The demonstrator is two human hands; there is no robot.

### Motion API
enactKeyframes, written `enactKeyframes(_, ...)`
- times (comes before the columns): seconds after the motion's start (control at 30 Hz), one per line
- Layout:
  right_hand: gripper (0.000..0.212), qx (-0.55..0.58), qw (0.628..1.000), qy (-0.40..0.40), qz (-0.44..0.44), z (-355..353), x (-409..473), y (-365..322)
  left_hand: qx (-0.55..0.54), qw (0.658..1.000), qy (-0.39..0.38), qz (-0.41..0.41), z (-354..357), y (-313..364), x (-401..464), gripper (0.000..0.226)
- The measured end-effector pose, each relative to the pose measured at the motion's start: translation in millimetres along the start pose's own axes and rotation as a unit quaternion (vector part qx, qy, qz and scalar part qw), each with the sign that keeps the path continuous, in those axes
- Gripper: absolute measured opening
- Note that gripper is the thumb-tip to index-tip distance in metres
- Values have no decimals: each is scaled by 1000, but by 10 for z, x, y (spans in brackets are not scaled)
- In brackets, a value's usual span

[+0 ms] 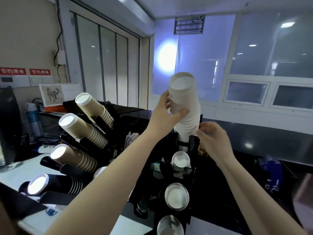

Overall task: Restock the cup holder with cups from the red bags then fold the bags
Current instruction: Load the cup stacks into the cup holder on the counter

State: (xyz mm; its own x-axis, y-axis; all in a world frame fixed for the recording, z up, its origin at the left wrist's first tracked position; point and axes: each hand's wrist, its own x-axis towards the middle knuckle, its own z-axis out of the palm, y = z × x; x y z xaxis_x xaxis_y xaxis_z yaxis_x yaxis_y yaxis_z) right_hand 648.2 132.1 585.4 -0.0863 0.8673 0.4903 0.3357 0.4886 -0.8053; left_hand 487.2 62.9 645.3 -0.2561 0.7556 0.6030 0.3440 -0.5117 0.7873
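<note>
A tall stack of white paper cups [184, 97] stands bottom-up in the top slot of the black cup holder [171, 145] in the middle. My left hand [166, 112] grips the stack around its middle, thumb in front. My right hand [212, 136] pinches the lower rims of the stack at the slot's edge. Lower slots of the same holder carry a short white stack [180, 160] and clear plastic cups [177, 195]. No red bag is in view.
A second black rack [79, 143] on the left holds slanted stacks of beige and dark ribbed cups [84, 129]. A dark counter [254, 133] runs behind, with windows beyond. A blue bag [272, 173] lies at the right, a monitor edge [8, 126] at far left.
</note>
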Motion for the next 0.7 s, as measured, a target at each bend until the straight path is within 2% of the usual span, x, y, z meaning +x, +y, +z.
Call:
enactKeyframes(0.13,19,53,998,25,0,39,-288,22,21,996,-16,-81,-78,-242,-257,72)
enactKeyframes(0.23,19,110,994,4,21,29,-574,37,-14,992,-25,-119,-68,-378,-604,59)
enactKeyframes(0.33,17,91,995,-22,35,-68,-958,83,-21,989,-102,-106,-25,-457,-1013,41)
enactKeyframes(0.4,16,75,996,-22,42,-178,-1270,147,-29,982,-163,-92,20,-462,-1266,37)
enactKeyframes(0.6,19,79,991,49,91,-661,-2154,333,-19,958,-278,-70,399,-371,-1819,39)
enactKeyframes(0.7,19,34,991,80,102,-982,-2490,378,-41,943,-321,-77,736,-258,-2019,38)
